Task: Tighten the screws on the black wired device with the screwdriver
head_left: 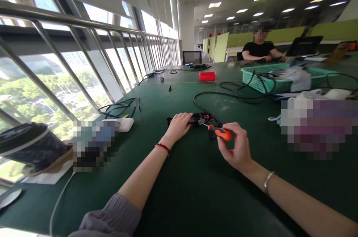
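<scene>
My right hand (pixel 236 147) pinches the orange-and-black handle of a screwdriver (pixel 220 132) between thumb and fingers. Its thin shaft points left, toward an opened black corded device (pixel 197 118) with red and grey parts inside. Whether the tip touches a part is too small to tell. Over the left end of this device lies my left hand (pixel 179 123), fingers closed across it and holding it against the green table (pixel 192 184). The hand hides part of the device's body. A black cord (pixel 201 99) loops away from the device's right end.
Beyond the device stands a small red tray (pixel 207 76). A green basket (pixel 251 76) of bags and cords is at right. Black cables (pixel 123 106), a white object (pixel 127 124) and a dark bag (pixel 36 151) lie at left, by a metal railing. A person (pixel 258 46) sits at the far side.
</scene>
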Tool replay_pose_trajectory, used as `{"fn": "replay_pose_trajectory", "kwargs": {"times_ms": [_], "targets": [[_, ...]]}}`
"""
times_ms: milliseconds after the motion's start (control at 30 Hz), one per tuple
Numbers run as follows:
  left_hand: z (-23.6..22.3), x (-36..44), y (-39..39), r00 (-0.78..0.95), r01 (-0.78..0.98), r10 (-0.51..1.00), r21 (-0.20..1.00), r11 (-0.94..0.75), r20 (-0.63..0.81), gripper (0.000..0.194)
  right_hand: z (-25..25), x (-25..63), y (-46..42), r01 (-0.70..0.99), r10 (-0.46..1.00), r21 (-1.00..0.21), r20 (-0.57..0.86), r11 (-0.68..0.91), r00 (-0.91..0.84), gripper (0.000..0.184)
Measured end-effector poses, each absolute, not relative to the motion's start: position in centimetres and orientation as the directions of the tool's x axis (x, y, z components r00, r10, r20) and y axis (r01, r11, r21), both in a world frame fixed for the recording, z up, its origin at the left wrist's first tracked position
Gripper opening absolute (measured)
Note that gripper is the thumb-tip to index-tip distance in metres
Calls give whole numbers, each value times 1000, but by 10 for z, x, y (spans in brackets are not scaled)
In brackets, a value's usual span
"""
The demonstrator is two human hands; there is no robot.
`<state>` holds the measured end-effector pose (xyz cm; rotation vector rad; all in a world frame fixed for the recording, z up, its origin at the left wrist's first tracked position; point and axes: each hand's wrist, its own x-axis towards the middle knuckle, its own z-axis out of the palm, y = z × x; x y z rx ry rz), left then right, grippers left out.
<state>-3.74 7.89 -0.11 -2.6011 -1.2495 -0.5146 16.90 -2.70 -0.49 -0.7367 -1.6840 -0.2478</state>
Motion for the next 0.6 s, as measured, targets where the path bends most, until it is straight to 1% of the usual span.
{"fn": "replay_pose_trajectory", "kwargs": {"times_ms": [100, 267, 367, 500, 600], "targets": [[-1, -37, 79, 577, 788, 712, -43, -614, 399, 42, -5, 169, -27, 606, 342, -224, 936, 763, -85, 43], [-2, -37, 79, 578, 787, 709, -47, -615, 403, 41, -3, 169, -29, 696, 374, -181, 917, 695, -135, 29], [-2, -37, 79, 581, 785, 709, -45, -618, 400, 41, -3, 169, -29, 693, 370, -184, 920, 697, -128, 34], [-1, -37, 78, 582, 784, 713, -36, -620, 390, 42, -4, 168, -29, 639, 361, -200, 923, 743, -130, 41], [0, -37, 77, 585, 779, 710, -31, -626, 392, 44, -3, 167, -30, 639, 349, -180, 925, 748, -149, 42]]}}
